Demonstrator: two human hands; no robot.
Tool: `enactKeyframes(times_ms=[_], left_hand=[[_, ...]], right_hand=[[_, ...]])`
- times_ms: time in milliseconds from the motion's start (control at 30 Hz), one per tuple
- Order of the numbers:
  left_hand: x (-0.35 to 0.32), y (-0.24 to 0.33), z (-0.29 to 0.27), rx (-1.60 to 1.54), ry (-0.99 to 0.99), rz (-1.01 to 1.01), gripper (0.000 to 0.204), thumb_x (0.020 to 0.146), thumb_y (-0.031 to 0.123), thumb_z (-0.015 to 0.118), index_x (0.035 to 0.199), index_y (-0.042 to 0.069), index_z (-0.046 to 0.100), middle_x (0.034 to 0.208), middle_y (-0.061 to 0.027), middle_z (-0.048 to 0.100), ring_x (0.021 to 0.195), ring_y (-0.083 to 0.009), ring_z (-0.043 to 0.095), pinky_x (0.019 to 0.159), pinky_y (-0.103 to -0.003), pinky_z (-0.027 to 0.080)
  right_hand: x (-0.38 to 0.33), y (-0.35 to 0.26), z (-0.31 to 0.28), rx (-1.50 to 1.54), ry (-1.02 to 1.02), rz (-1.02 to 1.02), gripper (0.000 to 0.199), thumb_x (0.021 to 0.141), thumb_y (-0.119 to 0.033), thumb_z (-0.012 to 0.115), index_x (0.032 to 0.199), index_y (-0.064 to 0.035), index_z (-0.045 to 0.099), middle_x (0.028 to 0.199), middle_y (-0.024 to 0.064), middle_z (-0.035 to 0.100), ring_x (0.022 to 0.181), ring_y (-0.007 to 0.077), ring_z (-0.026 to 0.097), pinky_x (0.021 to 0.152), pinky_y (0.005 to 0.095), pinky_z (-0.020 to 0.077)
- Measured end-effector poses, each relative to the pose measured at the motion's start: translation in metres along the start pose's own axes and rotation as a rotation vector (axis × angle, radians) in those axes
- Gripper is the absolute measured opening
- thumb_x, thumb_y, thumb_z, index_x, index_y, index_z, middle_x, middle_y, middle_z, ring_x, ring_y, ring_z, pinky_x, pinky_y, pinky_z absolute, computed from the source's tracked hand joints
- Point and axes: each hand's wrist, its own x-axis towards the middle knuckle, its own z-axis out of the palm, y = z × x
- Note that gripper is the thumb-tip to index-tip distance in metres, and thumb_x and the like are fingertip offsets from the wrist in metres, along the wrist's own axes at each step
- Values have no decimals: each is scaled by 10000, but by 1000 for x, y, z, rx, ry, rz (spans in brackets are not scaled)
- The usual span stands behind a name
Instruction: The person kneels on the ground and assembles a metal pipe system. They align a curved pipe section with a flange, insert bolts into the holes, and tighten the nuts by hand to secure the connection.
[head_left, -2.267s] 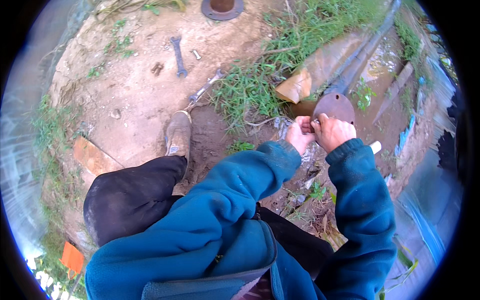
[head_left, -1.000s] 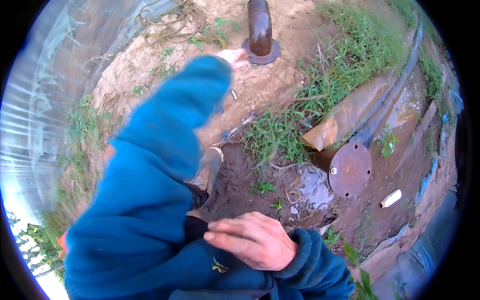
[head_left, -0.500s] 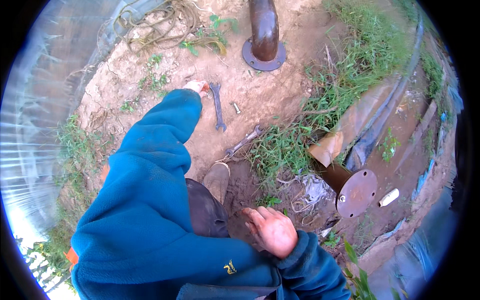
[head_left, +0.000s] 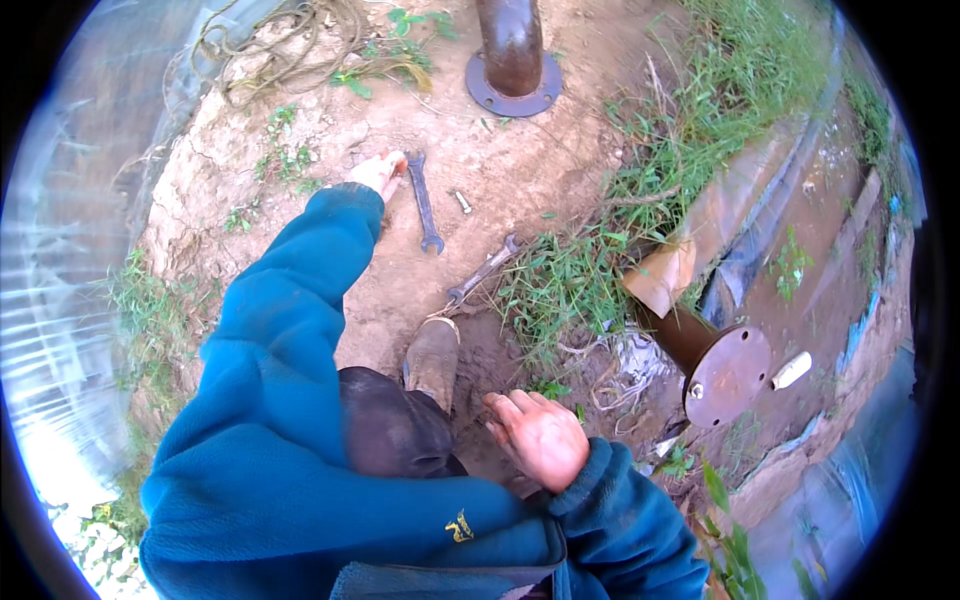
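My left hand (head_left: 380, 173) reaches far forward over the dry soil, its fingers drawn together beside the top of an open-end wrench (head_left: 424, 203). What they hold, if anything, is hidden. Right of that wrench lies a small bolt (head_left: 462, 202). A second wrench (head_left: 484, 269) rests at a slant at the edge of the grass, close to my boot (head_left: 432, 362). My right hand (head_left: 540, 437) hovers near my knee (head_left: 395, 425), fingers loosely bent and a little apart, with nothing visible in them.
A rusty flanged pipe (head_left: 512, 60) stands at the far middle. Another flanged pipe end (head_left: 728, 376) sticks out at right, a white cylinder (head_left: 791, 371) beside it. Rope (head_left: 290, 50) lies far left, near plastic sheeting (head_left: 90, 200). Grass (head_left: 560, 290) borders the muddy dip.
The view has shifted slightly, so the wrenches and the far pipe appear a little higher and to the left. My left hand stays by the upper wrench; my right hand has barely moved.
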Motion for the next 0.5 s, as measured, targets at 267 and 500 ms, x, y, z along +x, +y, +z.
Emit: enactKeyframes(times_ms=[267,500], left_hand=[[16,84,23,-150,-305,92,157,788,174,485,896,94,566,987,-133,575,926,-295,536,801,-374,418],[25,78,56,-42,-382,-258,447,826,436,390,1130,121,481,1137,-164,529,1030,-355,510,880,-423,394]], right_hand=[[-5,6,9,-25,-10,41,256,796,-187,545,1022,-69,525,811,105,544,760,285,551,668,366,462],[-20,24,22,64,22,132,197,797,-203,525,933,-62,515,822,124,547,798,309,563,669,403,468]])
